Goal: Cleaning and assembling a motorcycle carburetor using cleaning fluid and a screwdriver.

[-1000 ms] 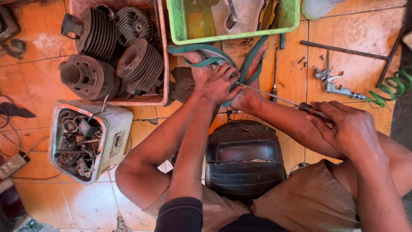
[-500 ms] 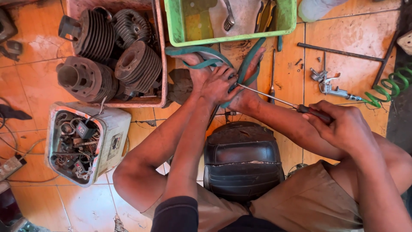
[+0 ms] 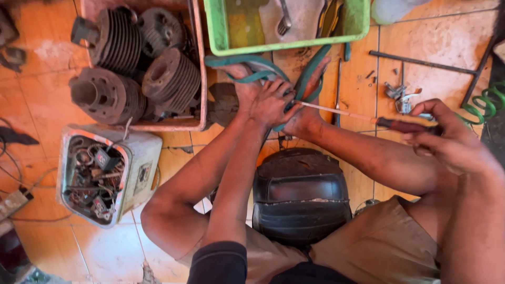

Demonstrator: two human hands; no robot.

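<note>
A: Okay, quick one. Where's the screwdriver point(image 3: 363, 118) lying?

B: I see it running nearly level across the middle of the head view, slightly tilted: dark handle low on the right, thin shaft rising a touch toward the left. The tip end meets the green sandal strap point(image 3: 310, 73) just where my left hand point(image 3: 271, 102) sits.

A: Which hand has it?

B: My right hand point(image 3: 447, 139) is clenched around the dark handle, fingers curled over it. So the long axis points from the right hand straight toward the left hand. The left hand is the nearer one to the tip, touching or just beside it; I can't tell whether the tip is under the strap.

A: Left hand doing what?

B: Pressed down on the sandalled foot point(image 3: 252, 84), fingers bent, gripping at the strap by the look of it. I can't tell exactly how the fingertips close.

A: Around it?

B: Orange tiled floor point(image 3: 421, 42) under everything. Green plastic tray point(image 3: 215, 31) just beyond the foot, red crate point(image 3: 197, 68) of finned engine cylinders point(image 3: 173, 79) to the left of it, a grey box of electrical bits point(image 3: 100, 176) nearer left. Black seat-like part point(image 3: 300, 194) below the forearms. Coiled green hose point(image 3: 489, 102) far right.
</note>
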